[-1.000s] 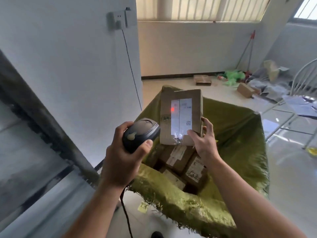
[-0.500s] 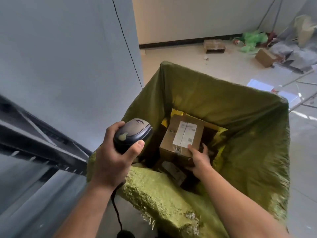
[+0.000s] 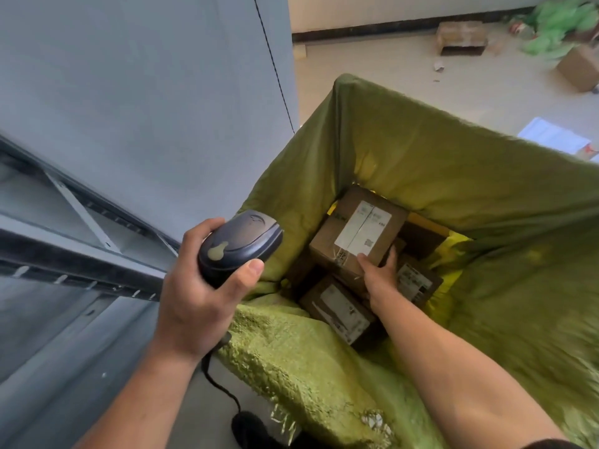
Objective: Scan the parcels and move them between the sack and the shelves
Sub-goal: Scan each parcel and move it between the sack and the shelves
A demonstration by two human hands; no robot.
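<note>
A big green woven sack (image 3: 486, 196) stands open in front of me with several cardboard parcels inside. My right hand (image 3: 379, 273) reaches down into it and holds the near edge of a brown parcel (image 3: 330, 241) with a white label, which lies on top of the other parcels (image 3: 337, 306). My left hand (image 3: 197, 293) grips a dark barcode scanner (image 3: 240, 247) above the sack's left rim, and its black cable (image 3: 223, 390) hangs below.
A grey metal shelf frame (image 3: 81, 257) runs along the left against a white wall. Loose cardboard boxes (image 3: 460, 37), green plastic (image 3: 557, 24) and papers (image 3: 551, 134) lie on the floor beyond the sack.
The parcel was held up in front of the scanner with a red dot on its label. My right hand has since lowered it into the sack, and my view has tipped downward.
</note>
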